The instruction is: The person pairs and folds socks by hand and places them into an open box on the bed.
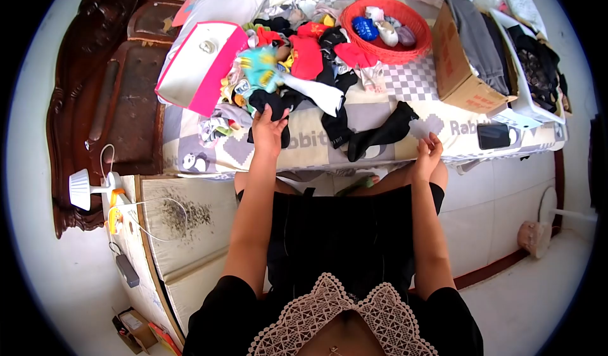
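Note:
My left hand is at the front of a pile of mixed socks and small clothes, fingers spread and touching or just over a black sock. I cannot make out any grip on it. Just beyond, a teal and yellow patterned piece is smeared by motion, beside a white sock. My right hand hovers at the bed's front edge, fingers loosely curled and apart, with nothing in them. Nearest to it lies a long black sock, stretched out on the sheet.
A red basket holds several rolled socks. Left of the pile stands a pink and white box. To the right are a cardboard box of folded clothes, a white bin and a phone. A lamp stands at far left.

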Demonstrator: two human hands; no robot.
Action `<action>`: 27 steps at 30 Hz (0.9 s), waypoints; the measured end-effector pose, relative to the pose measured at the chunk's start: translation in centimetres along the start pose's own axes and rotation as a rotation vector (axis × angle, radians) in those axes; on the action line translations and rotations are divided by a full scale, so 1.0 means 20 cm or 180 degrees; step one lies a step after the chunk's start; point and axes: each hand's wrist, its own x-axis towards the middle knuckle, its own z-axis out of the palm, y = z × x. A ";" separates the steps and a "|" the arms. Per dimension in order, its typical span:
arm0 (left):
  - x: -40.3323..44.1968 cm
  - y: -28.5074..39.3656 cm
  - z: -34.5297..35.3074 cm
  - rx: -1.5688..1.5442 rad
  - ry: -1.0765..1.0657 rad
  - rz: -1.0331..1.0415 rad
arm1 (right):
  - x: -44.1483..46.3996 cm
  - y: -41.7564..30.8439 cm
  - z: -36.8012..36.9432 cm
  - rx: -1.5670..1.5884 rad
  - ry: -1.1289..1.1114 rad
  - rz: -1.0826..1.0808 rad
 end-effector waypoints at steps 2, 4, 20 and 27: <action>-0.02 -0.02 0.01 -0.0520 -0.0099 -0.0275 | -0.06 -0.02 0.00 -0.0112 -0.0012 -0.0099; -0.02 -0.04 0.03 -0.0297 -0.0326 -0.0576 | -0.15 -0.13 0.07 -0.0060 -0.0151 -0.0081; -0.57 -0.20 0.21 -0.0225 -0.1573 -0.1021 | -0.48 -0.50 0.43 0.1282 -0.2903 0.1363; -0.56 -0.27 0.10 -0.0531 -0.1670 -0.1149 | -0.42 -0.47 0.33 0.1248 -0.1814 0.1735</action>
